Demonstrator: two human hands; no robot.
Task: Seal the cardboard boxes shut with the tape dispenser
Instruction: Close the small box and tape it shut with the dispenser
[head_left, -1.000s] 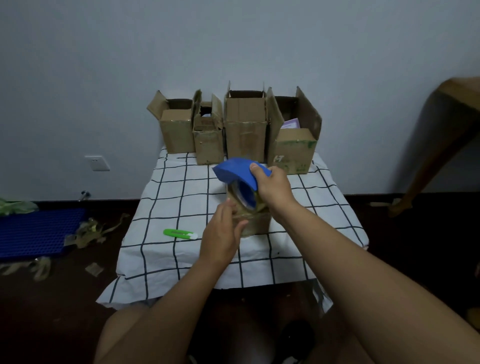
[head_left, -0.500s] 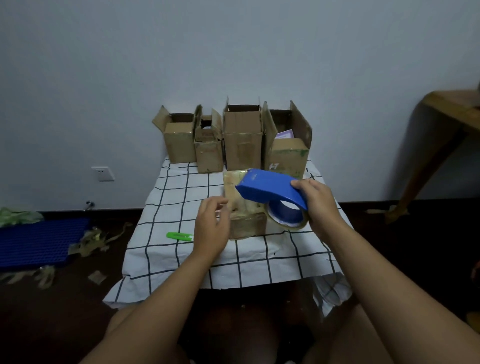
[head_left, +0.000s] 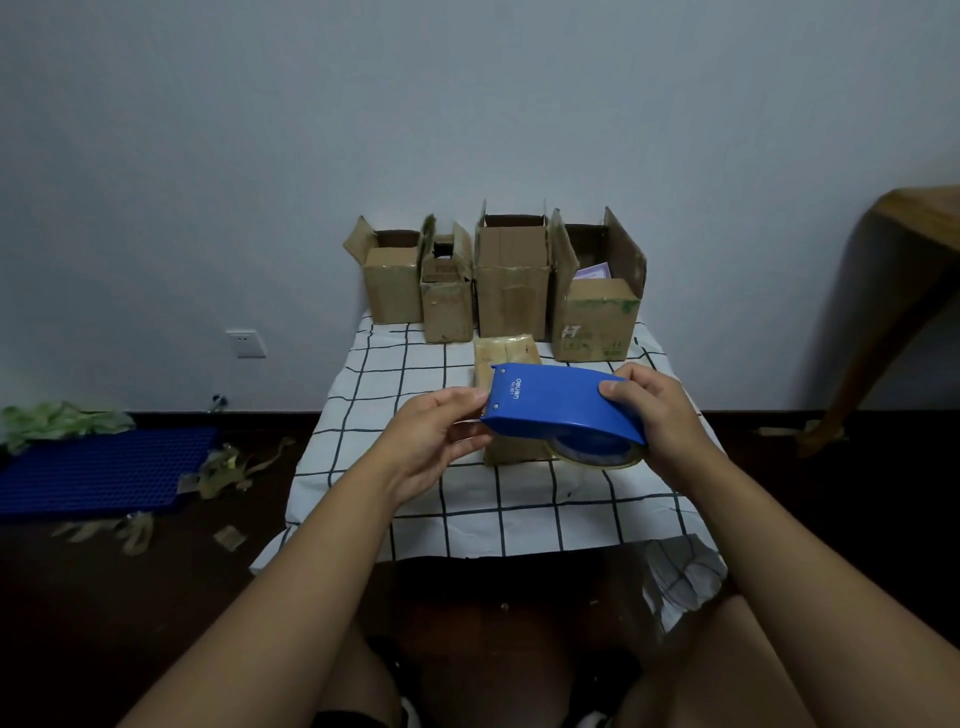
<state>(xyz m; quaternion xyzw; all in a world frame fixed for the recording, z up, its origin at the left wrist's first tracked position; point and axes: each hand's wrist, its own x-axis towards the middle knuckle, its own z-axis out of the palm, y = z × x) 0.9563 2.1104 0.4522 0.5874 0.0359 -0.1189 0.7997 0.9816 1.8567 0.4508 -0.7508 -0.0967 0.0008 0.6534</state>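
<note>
The left hand (head_left: 436, 441) is reaching in from the left and pinching at the front end of the tape dispenser (head_left: 561, 402), thumb and fingertips closing on what looks like the loose tape end just under the blade edge, though the strip itself is too thin and clear to make out for certain. That tape is going to be sticky, limp and quick to fold onto itself, so it is best taken by the very tip and kept taut. The dispenser is being held in the air over the desk (head_left: 395, 374), above and in front of the small closed box (head_left: 506, 358) lying on the checked cloth. It is looking like light, stiff, smooth plastic with a toothed cutter at the nose, so the safe place to hold it is the rear of the curved shell, well away from the blade. The tape roll (head_left: 597, 451) is hanging below the shell and is probably carrying most of the weight. The right hand (head_left: 654, 410) is doing exactly that: its grip is clenched round the back end, fingers curling over the top and the thumb underneath near the roll. Behind, against the wall, four open boxes (head_left: 511, 291) are standing in a row with their flaps up, not yet sealed; they are looking thin, worn and easy to dent.
</note>
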